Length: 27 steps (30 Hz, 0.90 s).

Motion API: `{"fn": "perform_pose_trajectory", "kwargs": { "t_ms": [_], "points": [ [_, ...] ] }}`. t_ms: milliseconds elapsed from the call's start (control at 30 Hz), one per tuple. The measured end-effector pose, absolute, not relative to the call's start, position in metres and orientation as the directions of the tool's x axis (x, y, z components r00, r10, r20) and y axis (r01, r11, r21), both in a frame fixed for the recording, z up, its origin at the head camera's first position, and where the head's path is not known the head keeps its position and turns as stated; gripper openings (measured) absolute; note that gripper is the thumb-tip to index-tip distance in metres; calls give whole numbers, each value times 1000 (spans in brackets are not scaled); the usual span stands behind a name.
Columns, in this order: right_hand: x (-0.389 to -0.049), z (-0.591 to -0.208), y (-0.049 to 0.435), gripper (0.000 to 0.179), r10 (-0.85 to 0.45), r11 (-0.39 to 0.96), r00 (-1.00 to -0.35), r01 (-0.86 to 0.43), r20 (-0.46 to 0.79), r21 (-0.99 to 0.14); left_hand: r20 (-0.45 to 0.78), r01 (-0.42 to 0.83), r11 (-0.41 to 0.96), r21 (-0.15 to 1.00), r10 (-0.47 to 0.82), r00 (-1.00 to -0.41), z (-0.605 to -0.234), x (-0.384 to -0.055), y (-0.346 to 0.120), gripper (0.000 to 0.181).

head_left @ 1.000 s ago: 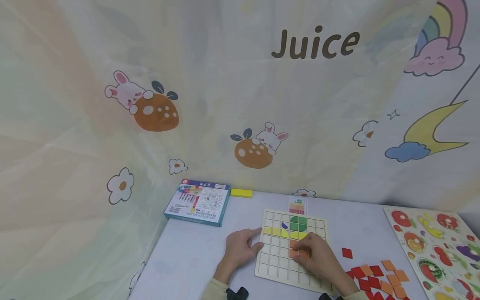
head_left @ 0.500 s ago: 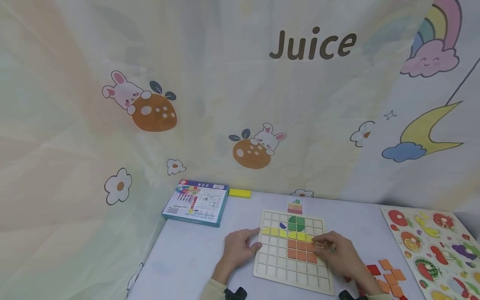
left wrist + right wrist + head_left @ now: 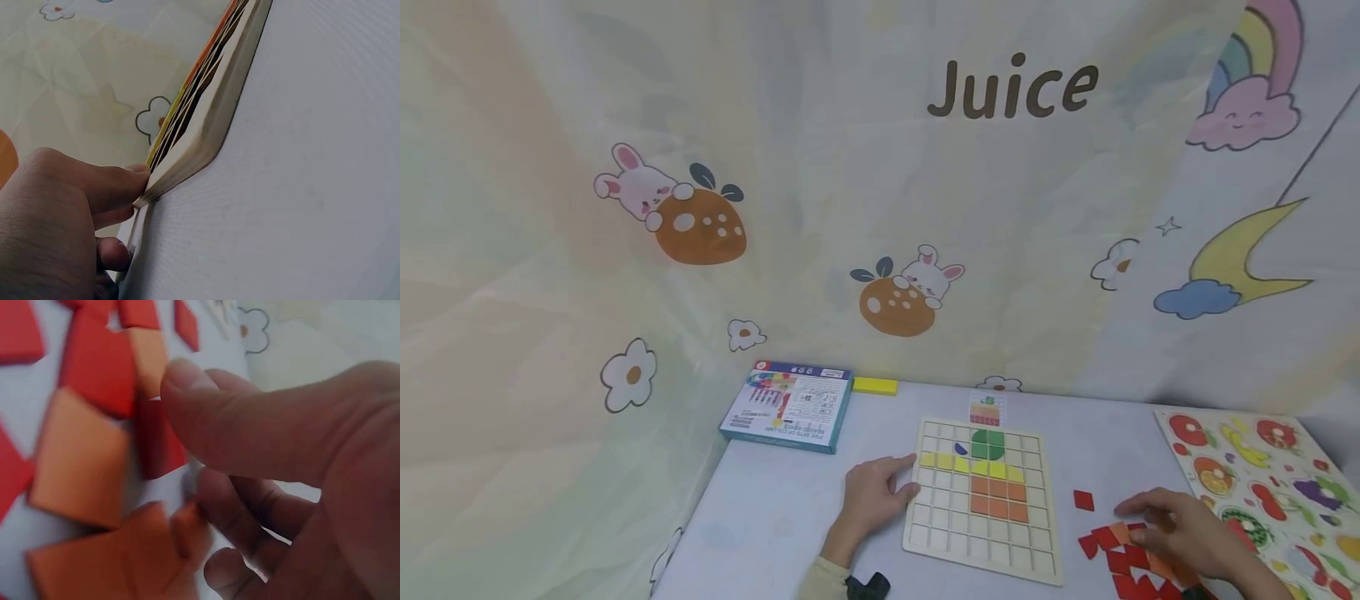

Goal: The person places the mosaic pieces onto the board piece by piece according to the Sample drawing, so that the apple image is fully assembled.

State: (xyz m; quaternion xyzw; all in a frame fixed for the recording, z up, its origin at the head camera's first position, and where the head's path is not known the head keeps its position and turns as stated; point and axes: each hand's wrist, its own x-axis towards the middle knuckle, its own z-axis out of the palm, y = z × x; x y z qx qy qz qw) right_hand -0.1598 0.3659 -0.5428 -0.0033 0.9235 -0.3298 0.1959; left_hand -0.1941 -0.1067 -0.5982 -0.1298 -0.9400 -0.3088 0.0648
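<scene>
A pale gridded board [image 3: 940, 537] lies on the table, bearing a green circle [image 3: 988, 445], a small blue piece [image 3: 961, 449], a yellow row [image 3: 936, 461] and a block of orange tiles [image 3: 998, 497]. Along its left edge, my left hand [image 3: 871, 500] touches the side with index finger and thumb spread apart. At the right, my right hand [image 3: 1191, 529] reaches over loose red and orange tiles [image 3: 1118, 562]. Up close in the right wrist view, its thumb and fingers hover by a red tile [image 3: 156, 440]; no grip on a tile is plain.
A small picture card [image 3: 987, 410] lies behind the board. One red tile [image 3: 1083, 500] sits apart from the pile. Farther right is a sheet with fruit pictures [image 3: 1213, 479]. A flat box [image 3: 790, 408] and a yellow block [image 3: 875, 386] stand at the back left.
My right hand has left the board and moved right to the loose tiles, uncovering the orange block. The left hand stays at the board's left edge. The head view has shifted slightly.
</scene>
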Motion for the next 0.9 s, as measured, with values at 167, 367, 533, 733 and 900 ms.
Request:
{"fn": "perform_pose_trajectory", "kwargs": {
  "t_ms": [167,367,533,733,900],
  "points": [
    [-159,-549,362,41,-114,804,-926,127,-361,-581,194,279,776,565,203,-960,-599,-195,-106,44],
    [-162,-550,357,36,-91,843,-930,117,-355,-524,204,294,774,561,215,-955,-602,-196,-106,45],
    [-161,-549,353,31,-82,847,-934,118,-347,-518,205,289,785,547,209,-956,-603,-197,-106,45],
    [-160,-543,345,31,-60,808,-939,152,-338,-569,192,275,785,555,201,-961,-600,-195,-106,45],
    [-164,-543,336,35,-91,736,-947,144,-308,-662,195,275,783,558,199,-960,-598,-193,-108,45]
  ]
}}
